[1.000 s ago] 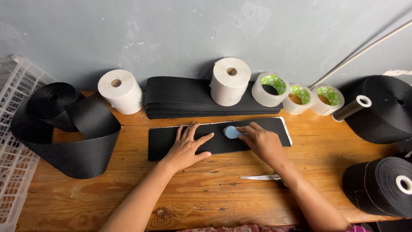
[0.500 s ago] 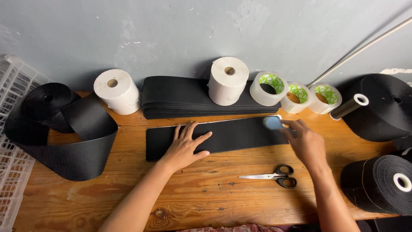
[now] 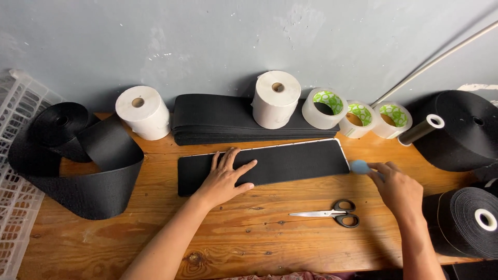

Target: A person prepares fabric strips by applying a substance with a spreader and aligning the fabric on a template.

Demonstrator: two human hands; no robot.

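**Black strip pinned flat on a wooden bench**

A long black strip [image 3: 290,162], matte, finely textured and rounded at its corners, with a thin pale edge along its far side, lies lengthwise across the middle of the wooden table [image 3: 155,238]. The left hand [image 3: 224,179] rests on the strip's left half, fingers spread and flat. Just off the strip's right end, the right hand [image 3: 398,189] pinches a small pale blue disc [image 3: 359,166] at its fingertips. Black-handled scissors [image 3: 332,213] lie closed nearer the camera, between the hands. Beyond the strip, a stack of black sheets [image 3: 218,120] sits against the wall among white rolls [image 3: 276,98].
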